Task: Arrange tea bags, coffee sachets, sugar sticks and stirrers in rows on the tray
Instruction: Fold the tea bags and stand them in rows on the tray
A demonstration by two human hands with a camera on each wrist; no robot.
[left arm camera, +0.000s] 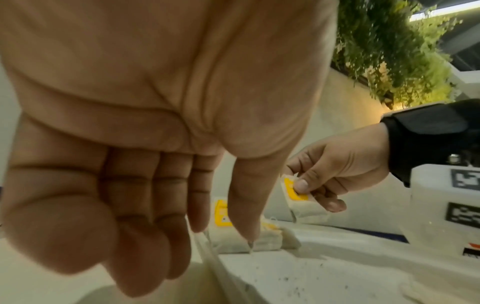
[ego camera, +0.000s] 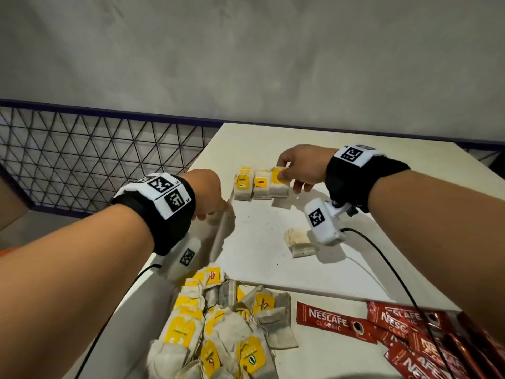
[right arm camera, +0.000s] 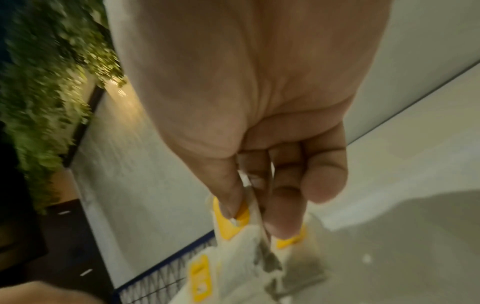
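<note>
Paper-soft and light, the tea bag (ego camera: 279,184) crumples easily, so we grip its stiffer yellow tag. Our right hand (ego camera: 300,166) pinches that tag at the row's end on the tray (ego camera: 262,242). Our left hand (ego camera: 207,195) hangs relaxed, fingers together, at the tray's edge.

Three yellow-tagged tea bags (ego camera: 261,184) stand in a row at the white tray's (ego camera: 262,255) far edge.

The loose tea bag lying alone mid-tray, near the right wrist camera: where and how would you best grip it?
Probably pinch the loose tea bag by its far edge, coming from above: it lies flat on the tray, its near side under the right wrist camera.
</note>
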